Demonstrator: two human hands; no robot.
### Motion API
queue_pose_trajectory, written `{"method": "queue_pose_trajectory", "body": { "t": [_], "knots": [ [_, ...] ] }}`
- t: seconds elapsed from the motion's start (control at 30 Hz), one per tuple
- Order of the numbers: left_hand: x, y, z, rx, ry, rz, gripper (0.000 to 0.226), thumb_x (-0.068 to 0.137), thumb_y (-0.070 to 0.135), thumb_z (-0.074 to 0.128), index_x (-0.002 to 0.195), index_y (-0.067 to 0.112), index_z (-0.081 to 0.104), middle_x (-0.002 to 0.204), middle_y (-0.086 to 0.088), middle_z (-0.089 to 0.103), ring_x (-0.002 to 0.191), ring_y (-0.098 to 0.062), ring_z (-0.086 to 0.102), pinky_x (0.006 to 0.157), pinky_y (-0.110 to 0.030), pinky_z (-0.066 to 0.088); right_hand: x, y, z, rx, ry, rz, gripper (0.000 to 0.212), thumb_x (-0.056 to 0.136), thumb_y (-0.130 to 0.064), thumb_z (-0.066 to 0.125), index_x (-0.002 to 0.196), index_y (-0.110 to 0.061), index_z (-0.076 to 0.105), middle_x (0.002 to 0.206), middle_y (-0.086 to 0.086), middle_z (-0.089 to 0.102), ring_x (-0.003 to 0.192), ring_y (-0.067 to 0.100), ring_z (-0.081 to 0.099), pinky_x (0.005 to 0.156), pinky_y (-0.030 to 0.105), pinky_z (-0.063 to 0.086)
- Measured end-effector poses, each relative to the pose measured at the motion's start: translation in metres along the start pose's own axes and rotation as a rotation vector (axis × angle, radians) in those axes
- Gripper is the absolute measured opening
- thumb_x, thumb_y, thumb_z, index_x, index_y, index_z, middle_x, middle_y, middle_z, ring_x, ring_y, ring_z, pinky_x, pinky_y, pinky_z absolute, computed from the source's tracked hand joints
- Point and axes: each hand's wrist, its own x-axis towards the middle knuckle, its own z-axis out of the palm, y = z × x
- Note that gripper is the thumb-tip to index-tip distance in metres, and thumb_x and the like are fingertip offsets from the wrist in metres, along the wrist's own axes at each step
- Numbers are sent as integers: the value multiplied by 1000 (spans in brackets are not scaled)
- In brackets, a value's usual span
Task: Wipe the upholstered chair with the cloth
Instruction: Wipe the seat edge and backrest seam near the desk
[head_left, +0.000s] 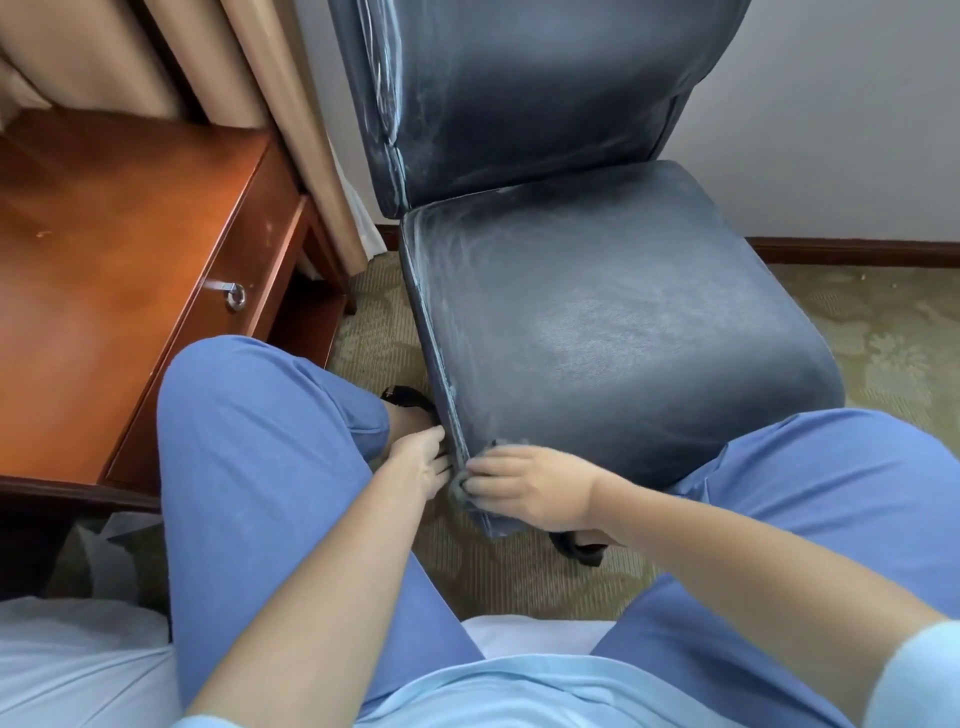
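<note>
Right grip (524, 486) is curled round a grey cloth (460, 486), pressing it on the front left corner of the dark blue upholstered chair (613, 322). Left grip (421, 460), fingers straight, touches the seat's side edge beside it. Pale streaks mark the seat and backrest. Patterned green carpet (893, 338) lies below; a reddish wooden desk (104, 249), beige curtains (249, 62) and a white wall (857, 104) surround it.
</note>
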Motion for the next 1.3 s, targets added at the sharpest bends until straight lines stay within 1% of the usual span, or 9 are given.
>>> {"method": "queue_pose_trajectory", "body": {
  "t": [0.23, 0.4, 0.57, 0.77, 0.93, 1.07, 1.13, 1.2, 1.3],
  "knots": [
    [-3, -3, 2, 49, -14, 21, 33, 100, 14, 46, 130, 2, 51, 137, -11, 53, 126, -25, 51, 105, -32, 37, 2, -26, 19, -64, -209, -265, 29, 95, -10, 42, 89, -14, 70, 98, 0, 64, 100, 25, 54, 98, 35, 36],
    [-5, -2, -2, 111, -47, 24, 34, 99, 18, 49, 131, 6, 52, 137, -8, 53, 127, -22, 50, 109, -32, 32, 14, -36, 21, -99, -480, -434, 11, 74, -25, 70, 64, -28, 69, 74, -13, 62, 81, 16, 54, 83, 28, 41],
    [-1, 0, -6, 169, -68, -2, 23, 100, 23, 46, 115, 14, 61, 132, -3, 58, 122, -19, 53, 115, -37, 23, 37, -8, 8, -20, -243, -249, 17, 71, -14, 70, 58, -21, 61, 64, -6, 56, 71, 21, 54, 68, 31, 42],
    [2, 4, -14, 142, -71, -11, 24, 94, 21, 46, 85, 12, 65, 87, -4, 67, 78, -18, 60, 114, -43, 12, 41, 31, -15, 116, 31, 143, 18, 91, -17, 57, 74, -15, 63, 83, 0, 63, 89, 23, 60, 78, 33, 48],
    [0, 1, -12, 132, -106, -5, 21, 91, 13, 45, 86, 12, 65, 97, -3, 67, 106, -23, 57, 115, -48, 6, 20, -26, 10, 38, -186, -254, 16, 78, -14, 65, 63, -19, 62, 66, -4, 56, 77, 22, 54, 81, 33, 41],
    [2, -2, -9, 137, -101, -9, 20, 90, 11, 45, 87, 10, 64, 96, -6, 66, 102, -25, 58, 115, -47, 14, 19, -19, 12, -25, -280, -352, 12, 70, -15, 73, 64, -21, 65, 67, -7, 59, 73, 20, 57, 72, 31, 47],
    [2, -1, -8, 150, -98, -3, 22, 91, 12, 44, 82, 10, 63, 94, -7, 66, 92, -24, 60, 108, -44, 30, 30, -8, 9, 76, -159, -229, 16, 70, -12, 71, 59, -18, 61, 63, -3, 57, 69, 22, 56, 66, 34, 46],
    [-3, 1, -7, 137, -86, 0, 28, 94, 17, 42, 77, 10, 61, 85, -7, 64, 75, -23, 58, 81, -36, 46, 39, 8, 7, 190, -6, -44, 19, 77, -15, 67, 59, -16, 60, 66, -1, 58, 71, 24, 57, 66, 35, 47],
    [-11, 4, -7, 115, -80, -15, 34, 96, 25, 36, 82, 9, 63, 74, -8, 59, 63, -22, 52, 61, -33, 42, 37, 21, 4, 157, 123, 155, 27, 91, -21, 52, 67, -15, 62, 75, -1, 62, 77, 23, 59, 68, 33, 47]
  ]
}}
